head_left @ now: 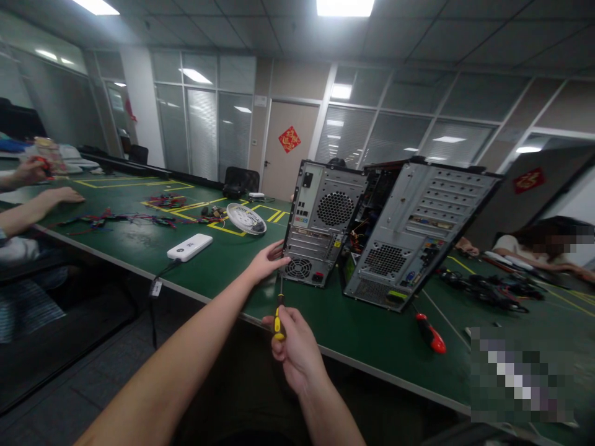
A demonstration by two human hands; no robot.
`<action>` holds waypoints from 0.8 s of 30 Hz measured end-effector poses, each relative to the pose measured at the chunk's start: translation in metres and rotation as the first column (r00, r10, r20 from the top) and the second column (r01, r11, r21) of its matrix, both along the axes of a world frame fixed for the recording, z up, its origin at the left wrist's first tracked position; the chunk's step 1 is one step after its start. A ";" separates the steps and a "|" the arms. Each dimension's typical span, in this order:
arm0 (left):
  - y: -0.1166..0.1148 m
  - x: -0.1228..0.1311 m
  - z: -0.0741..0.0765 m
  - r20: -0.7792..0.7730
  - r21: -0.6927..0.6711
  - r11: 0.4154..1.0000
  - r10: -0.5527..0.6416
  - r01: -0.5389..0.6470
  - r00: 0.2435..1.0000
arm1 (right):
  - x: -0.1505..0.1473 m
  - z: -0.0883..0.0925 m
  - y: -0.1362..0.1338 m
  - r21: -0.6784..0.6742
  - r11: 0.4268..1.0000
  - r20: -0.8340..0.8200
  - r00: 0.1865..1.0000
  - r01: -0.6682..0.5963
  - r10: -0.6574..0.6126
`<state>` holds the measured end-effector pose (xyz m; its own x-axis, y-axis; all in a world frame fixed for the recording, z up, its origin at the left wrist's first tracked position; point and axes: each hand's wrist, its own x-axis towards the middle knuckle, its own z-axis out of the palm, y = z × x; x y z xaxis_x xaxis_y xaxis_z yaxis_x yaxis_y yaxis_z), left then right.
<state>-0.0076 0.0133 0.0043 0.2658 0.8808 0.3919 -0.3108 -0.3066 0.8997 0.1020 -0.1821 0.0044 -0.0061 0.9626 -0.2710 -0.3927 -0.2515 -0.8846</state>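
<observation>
Two computer cases stand upright on the green table, their rear panels facing me. My left hand (268,262) rests against the lower left edge of the smaller case (310,232), fingers apart and partly hidden at its side. A yellow and black screwdriver (278,322) is held in my right hand (295,344), its shaft pointing up toward the bottom left corner of that case. Whether the tip touches the case cannot be made out. The larger case (395,248) stands to the right, with wires showing in the gap between the two.
A red screwdriver (431,334) and black cables (493,288) lie at the right. Further left are a white power bank (190,247), a white round dish (246,219) and thin wires (111,218). Other people's arms rest on the table at both sides.
</observation>
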 end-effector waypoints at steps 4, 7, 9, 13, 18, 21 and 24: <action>-0.001 -0.001 0.001 -0.019 -0.016 1.000 0.026 -0.026 0.999 | 0.003 0.006 0.001 0.028 0.999 -0.033 0.999 -0.031 0.032; -0.002 -0.001 0.001 -0.023 -0.017 1.000 0.024 -0.025 0.999 | 0.007 0.011 0.000 0.054 0.997 -0.036 0.997 -0.063 0.065; -0.003 -0.001 0.002 -0.025 -0.018 1.000 0.024 -0.024 0.999 | 0.008 0.013 -0.001 0.066 0.996 -0.025 0.997 -0.068 0.070; -0.004 -0.001 0.003 -0.036 -0.023 0.999 0.035 -0.036 0.999 | 0.009 0.013 -0.002 0.083 0.995 0.023 0.998 -0.063 0.061; -0.005 -0.001 0.005 -0.048 -0.022 0.999 0.040 -0.041 0.998 | 0.009 0.006 -0.001 0.100 0.994 0.111 0.993 -0.042 0.031; -0.005 -0.001 0.005 -0.047 -0.020 0.999 0.038 -0.039 0.998 | 0.010 0.002 0.000 0.119 0.993 0.142 0.990 -0.028 0.011; -0.004 -0.001 0.003 -0.043 -0.011 0.999 0.034 -0.034 0.998 | 0.010 0.001 0.001 0.121 0.992 0.144 0.990 -0.021 0.004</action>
<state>-0.0087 0.0098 0.0074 0.2520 0.8941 0.3702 -0.2613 -0.3055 0.9157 0.1120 -0.1815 0.0054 0.0119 0.9886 -0.1504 -0.2571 -0.1423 -0.9558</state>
